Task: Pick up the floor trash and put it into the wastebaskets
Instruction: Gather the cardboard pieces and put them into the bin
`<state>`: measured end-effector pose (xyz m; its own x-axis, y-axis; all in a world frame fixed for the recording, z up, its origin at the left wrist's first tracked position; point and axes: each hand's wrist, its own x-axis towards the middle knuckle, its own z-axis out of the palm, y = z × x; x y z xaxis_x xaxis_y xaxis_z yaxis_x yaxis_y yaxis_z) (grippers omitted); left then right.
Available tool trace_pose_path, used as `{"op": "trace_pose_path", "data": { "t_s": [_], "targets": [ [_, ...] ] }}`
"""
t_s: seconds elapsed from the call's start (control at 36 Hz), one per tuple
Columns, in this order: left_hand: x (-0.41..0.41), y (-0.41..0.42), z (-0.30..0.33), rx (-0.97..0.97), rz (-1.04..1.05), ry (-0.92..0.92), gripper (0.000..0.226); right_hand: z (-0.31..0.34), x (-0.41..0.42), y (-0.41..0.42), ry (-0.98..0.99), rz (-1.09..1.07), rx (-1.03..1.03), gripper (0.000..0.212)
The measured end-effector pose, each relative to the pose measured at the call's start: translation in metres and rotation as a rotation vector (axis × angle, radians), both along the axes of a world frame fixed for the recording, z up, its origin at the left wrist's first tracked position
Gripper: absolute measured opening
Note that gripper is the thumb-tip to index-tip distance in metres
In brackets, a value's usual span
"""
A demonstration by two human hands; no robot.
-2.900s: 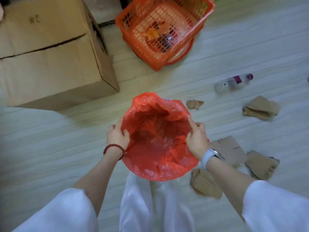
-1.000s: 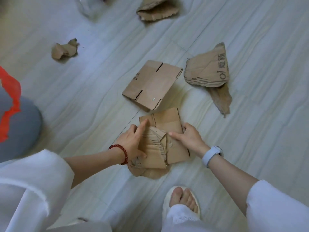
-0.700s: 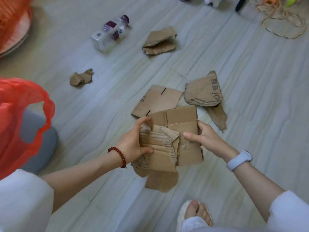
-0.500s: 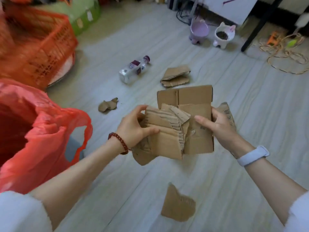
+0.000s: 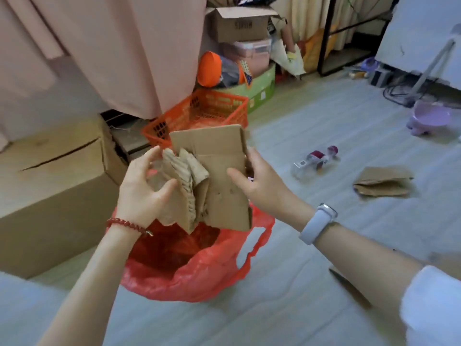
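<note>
Both hands hold a bundle of torn brown cardboard pieces (image 5: 219, 176) just above the open mouth of the wastebasket lined with a red plastic bag (image 5: 204, 268). My left hand (image 5: 142, 191), with a red bead bracelet, grips the crumpled left side of the bundle. My right hand (image 5: 262, 181), with a pale wristband, grips the flat piece on the right. The bundle's lower edge hangs over the bag's opening.
A plastic bottle (image 5: 314, 162) and a folded cardboard scrap (image 5: 383, 183) lie on the floor to the right. An orange basket (image 5: 199, 113) stands behind the bundle, a large cardboard box (image 5: 52, 186) to the left, a purple bowl (image 5: 429, 118) far right.
Both hands lifted the cardboard bundle off the floor and carried it left, over the red-bagged wastebasket. One scrap dropped from the bundle on the way.
</note>
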<state>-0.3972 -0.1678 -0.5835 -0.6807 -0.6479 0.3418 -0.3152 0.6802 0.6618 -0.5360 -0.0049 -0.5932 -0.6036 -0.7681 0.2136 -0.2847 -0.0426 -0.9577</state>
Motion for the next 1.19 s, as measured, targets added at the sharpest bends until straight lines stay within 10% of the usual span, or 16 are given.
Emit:
{"op": "trace_pose_path", "data": {
  "t_s": [0.19,0.44,0.64,0.83,1.0,1.19],
  "targets": [
    [0.010,0.018,-0.039,-0.056,0.048,0.007,0.040,-0.037,0.008,0.004,0.135,-0.026,0.179,0.036],
    [-0.043,0.149,-0.093,-0.119,-0.473,0.017,0.031,-0.083,-0.019,0.139,0.131,-0.251,0.459,0.027],
    [-0.042,0.234,-0.181,-0.077,-0.792,-0.340,0.037,-0.167,0.016,0.270,0.205,-0.141,0.940,0.023],
    [0.009,0.243,-0.275,-0.172,-0.929,-1.128,0.068,-0.248,0.089,0.314,0.496,0.453,1.324,0.084],
    [0.029,0.233,-0.291,-0.314,-0.937,-1.199,0.075,-0.266,0.103,0.315,0.585,0.415,1.359,0.065],
    [-0.010,0.238,-0.284,-0.134,-0.822,-1.009,0.055,-0.244,0.050,0.320,-0.132,0.040,1.086,0.015]
  ]
}}
